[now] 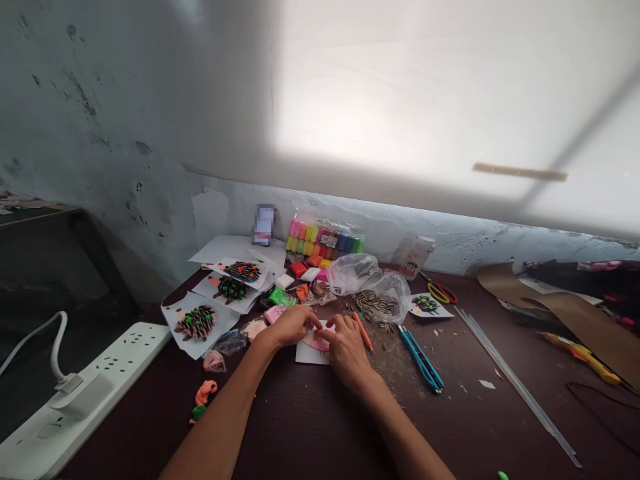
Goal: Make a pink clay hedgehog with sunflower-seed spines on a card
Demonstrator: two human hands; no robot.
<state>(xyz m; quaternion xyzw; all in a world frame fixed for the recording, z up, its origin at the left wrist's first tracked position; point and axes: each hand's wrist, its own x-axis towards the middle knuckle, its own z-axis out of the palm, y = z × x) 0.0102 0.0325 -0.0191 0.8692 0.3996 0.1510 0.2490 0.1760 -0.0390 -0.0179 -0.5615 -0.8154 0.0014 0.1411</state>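
Note:
My left hand (290,327) and my right hand (347,353) meet over a small white paper card (306,353) on the dark brown tabletop (310,427). A piece of pink clay (320,344) lies on the card, and the fingertips of both hands press on it, partly hiding it. An orange modelling tool (364,332) lies just beyond my right fingers. Near my left hand are a pink clay block (274,314) and green clay (280,297). Several clay hedgehog pictures on paper, such as one (196,323), lie to the left.
A clear bag of sunflower seeds (377,290), a multicoloured clay pack (325,241), a blue craft knife (421,359) and red-yellow scissors (442,293) sit ahead. Long metal rods (515,383) lie right. A white power strip (95,380) lies left, beyond the table edge.

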